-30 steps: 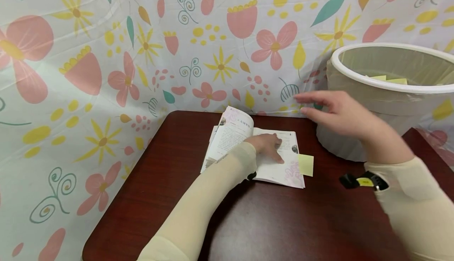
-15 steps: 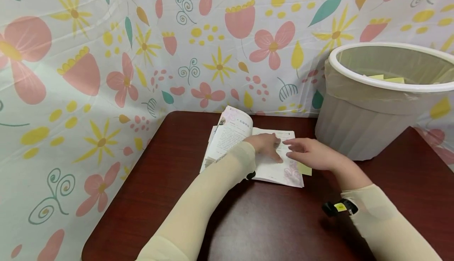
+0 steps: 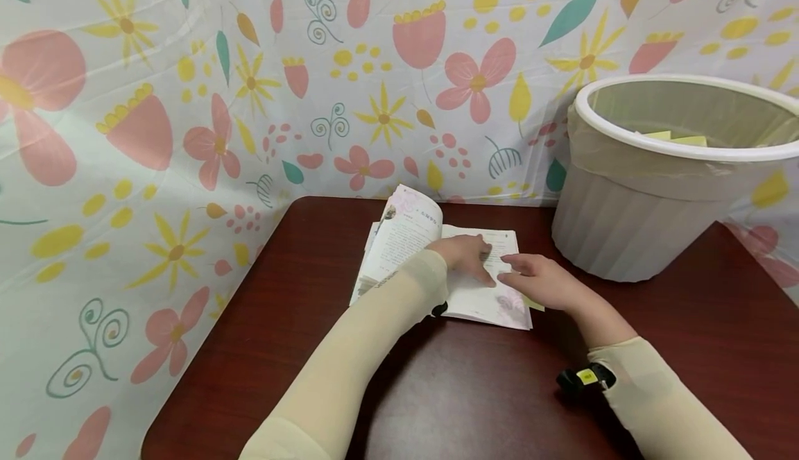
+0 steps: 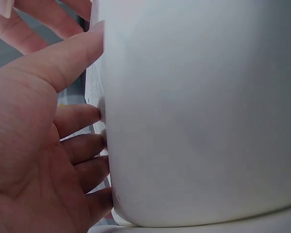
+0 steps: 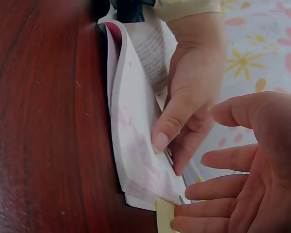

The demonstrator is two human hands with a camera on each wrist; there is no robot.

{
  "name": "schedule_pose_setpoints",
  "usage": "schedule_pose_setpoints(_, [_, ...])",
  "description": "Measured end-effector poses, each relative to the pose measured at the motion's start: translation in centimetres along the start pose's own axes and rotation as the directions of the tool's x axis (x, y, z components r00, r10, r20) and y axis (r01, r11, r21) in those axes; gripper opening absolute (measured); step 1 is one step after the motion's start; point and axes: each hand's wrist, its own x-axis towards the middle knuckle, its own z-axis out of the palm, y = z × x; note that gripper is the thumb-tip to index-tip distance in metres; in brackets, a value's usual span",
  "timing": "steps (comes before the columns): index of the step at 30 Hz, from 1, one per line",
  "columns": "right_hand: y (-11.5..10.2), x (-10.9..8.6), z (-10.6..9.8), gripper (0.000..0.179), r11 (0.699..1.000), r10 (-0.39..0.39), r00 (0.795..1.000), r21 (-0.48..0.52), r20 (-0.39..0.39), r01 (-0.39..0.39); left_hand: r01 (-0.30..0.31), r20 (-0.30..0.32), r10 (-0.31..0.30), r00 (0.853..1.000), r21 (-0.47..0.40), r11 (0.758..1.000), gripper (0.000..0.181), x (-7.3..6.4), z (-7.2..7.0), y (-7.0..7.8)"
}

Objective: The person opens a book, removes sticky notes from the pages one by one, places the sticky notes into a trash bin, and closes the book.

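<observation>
An open book [image 3: 399, 238] lies near the back of the dark wood table, its left-hand leaves arching up. My left hand [image 3: 462, 257] presses on the right page with thumb and fingers spread. From that page's right edge sticks out a pale yellow sticky note [image 5: 164, 217], mostly covered by my right hand [image 3: 539, 281] in the head view. The right hand's fingers are loosely bent, and in the right wrist view its lower fingertips overlap the note. A curved white page [image 4: 194, 111] fills much of the left wrist view, beside the left fingers.
A grey waste bin [image 3: 624, 217] with a white rim and a clear liner stands at the back right, close to the right hand. Yellow paper slips [image 3: 683, 140] show inside it. A floral curtain [image 3: 281, 99] hangs right behind the table [image 3: 449, 390].
My right hand has come down and left from in front of the bin to the book's right edge, now covering most of the sticky note. My left hand stays on the page.
</observation>
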Motion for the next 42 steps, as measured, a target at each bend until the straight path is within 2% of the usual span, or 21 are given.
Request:
schedule_pose_setpoints(6, [0.1, 0.2, 0.4, 0.061, 0.997, 0.007, 1.000, 0.072, -0.004, -0.006, 0.006, 0.003, -0.006, 1.000, 0.000, 1.000, 0.092, 0.0, 0.1, -0.3])
schedule_pose_setpoints(9, [0.3, 0.2, 0.3, 0.060, 0.993, 0.020, 1.000, 0.118, -0.007, -0.019, -0.004, -0.015, 0.005, 1.000, 0.002, 1.000, 0.091, 0.0, 0.3, -0.4])
schedule_pose_setpoints(13, [0.9, 0.2, -0.2, 0.060, 0.960, 0.062, 0.998, 0.271, 0.016, -0.064, -0.024, -0.034, 0.024, 0.999, 0.000, 1.000, 0.089, 0.1, 0.3, -0.4])
schedule_pose_setpoints(17, [1.5, 0.2, -0.7, 0.062, 0.882, 0.139, 0.990, 0.451, 0.020, -0.133, -0.024, -0.025, 0.024, 0.999, 0.014, 1.000, 0.090, 0.3, 0.4, -0.4])
schedule_pose_setpoints(20, [1.8, 0.2, -0.8, 0.063, 0.779, 0.179, 0.984, 0.611, -0.003, -0.139, -0.023, -0.015, 0.024, 1.000, 0.027, 0.999, 0.091, 0.5, 0.4, -0.4])
schedule_pose_setpoints(23, [2.4, 0.4, -0.7, 0.064, 0.672, 0.200, 0.980, 0.730, -0.020, -0.123, -0.023, -0.012, 0.023, 1.000, 0.026, 0.999, 0.091, 0.6, 0.5, -0.4])
schedule_pose_setpoints(24, [2.5, 0.4, -0.7, 0.064, 0.644, 0.202, 0.979, 0.755, -0.018, -0.119, -0.021, -0.011, 0.021, 1.000, 0.022, 1.000, 0.092, 0.6, 0.5, -0.3])
schedule_pose_setpoints(31, [3.5, 0.8, -0.1, 0.063, 0.504, 0.233, 0.973, 0.854, 0.006, -0.126, -0.018, -0.012, 0.018, 1.000, 0.017, 1.000, 0.092, 0.3, 0.4, -0.1])
schedule_pose_setpoints(32, [3.5, 0.9, 0.0, 0.063, 0.494, 0.231, 0.973, 0.860, 0.013, -0.129, -0.019, -0.012, 0.019, 1.000, 0.016, 1.000, 0.092, 0.3, 0.4, -0.1])
schedule_pose_setpoints(34, [3.7, 0.9, 0.2, 0.062, 0.495, 0.225, 0.974, 0.858, 0.026, -0.138, -0.022, -0.013, 0.022, 1.000, 0.012, 1.000, 0.091, 0.3, 0.3, -0.1])
schedule_pose_setpoints(39, [3.7, 1.1, 0.8, 0.061, 0.527, 0.198, 0.977, 0.832, 0.076, -0.172, -0.028, -0.011, 0.029, 1.000, 0.026, 0.999, 0.091, 0.3, 0.3, 0.0])
schedule_pose_setpoints(42, [3.7, 1.2, 1.0, 0.066, 0.531, 0.186, 0.978, 0.828, 0.092, -0.178, -0.042, -0.018, 0.042, 0.999, 0.043, 0.998, 0.091, 0.4, 0.2, 0.1])
